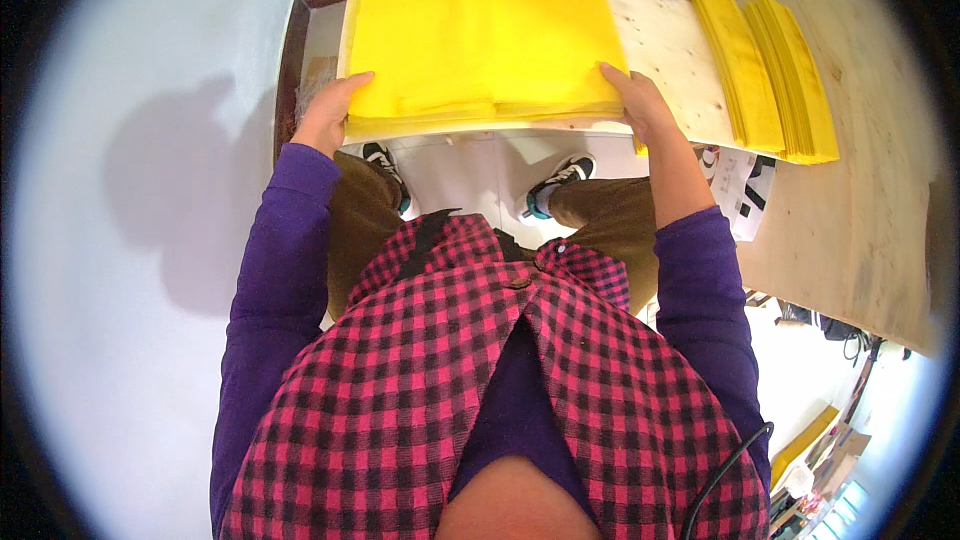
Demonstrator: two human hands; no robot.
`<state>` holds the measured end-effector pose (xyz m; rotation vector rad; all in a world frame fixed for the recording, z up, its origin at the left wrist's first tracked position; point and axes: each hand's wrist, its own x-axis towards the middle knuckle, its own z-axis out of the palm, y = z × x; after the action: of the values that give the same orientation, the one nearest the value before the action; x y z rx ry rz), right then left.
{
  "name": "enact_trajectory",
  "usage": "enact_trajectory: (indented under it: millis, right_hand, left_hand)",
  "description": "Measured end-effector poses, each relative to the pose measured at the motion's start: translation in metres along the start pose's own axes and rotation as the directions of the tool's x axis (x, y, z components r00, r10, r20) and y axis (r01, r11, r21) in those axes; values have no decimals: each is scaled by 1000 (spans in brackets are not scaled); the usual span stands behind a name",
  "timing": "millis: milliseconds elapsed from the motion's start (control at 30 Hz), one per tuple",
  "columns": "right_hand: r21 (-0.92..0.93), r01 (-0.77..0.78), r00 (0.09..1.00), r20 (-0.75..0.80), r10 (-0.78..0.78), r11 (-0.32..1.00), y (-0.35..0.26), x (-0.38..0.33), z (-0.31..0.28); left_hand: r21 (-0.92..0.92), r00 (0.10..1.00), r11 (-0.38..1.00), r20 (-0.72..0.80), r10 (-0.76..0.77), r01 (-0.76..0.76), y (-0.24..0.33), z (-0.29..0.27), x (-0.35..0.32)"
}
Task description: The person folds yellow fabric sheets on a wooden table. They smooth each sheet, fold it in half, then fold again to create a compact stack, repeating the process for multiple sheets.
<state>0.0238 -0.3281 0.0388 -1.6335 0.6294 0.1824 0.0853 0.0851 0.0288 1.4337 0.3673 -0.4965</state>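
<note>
Closest to my lens is the checked red-and-black shirt over purple sleeves, and past it both arms reach forward to the near edge of a pale plywood table. On that edge lies a stack of yellow sheets, square-cut and thin, its near edge just over the table's rim. I judge it soft and limp, light sheet by sheet but floppy as a pile, and likely to slide apart layer from layer, so I would take it at both near corners together, or under the edge. My left hand sits at the stack's near left corner, fingers curled round the edge, thumb side on top; how firmly it grips I cannot tell. My right hand rests at the near right corner, fingers laid flat and loosely spread on the top sheet, wrist dropped below the table edge. Two narrower folded yellow piles lie well apart to the right, and my shoes show below on the white floor.
</note>
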Motion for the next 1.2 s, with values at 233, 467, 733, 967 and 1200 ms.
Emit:
enact_trajectory:
  millis: [233, 467, 733, 967, 1200]
  right_hand:
    - [-61, 27, 999, -39, -29, 998, 6, -1, -6]
    - [-98, 16, 999, -43, -20, 995, 21, -22, -12]
    - [-432, 402, 845, -165, -509, 807, 12, -31, -31]
    - [-651, 692, 633, 338, -696, 314, -8, -24, 4]
    - [-805, 543, 676, 252, -692, 237, -32, 46, 25]
  left_hand:
    - [-9, 999, 1000, -40, -4, 4, -5, 5, -5]
    - [191, 993, 981, -102, 51, -31, -16, 2, -25]
    - [752, 756, 551, -109, 645, -362, -6, -8, -45]
    - [747, 579, 113, 402, 709, -656, -6, 22, -27]
    - [838, 632, 64, 357, 688, -543, 17, 30, 18]
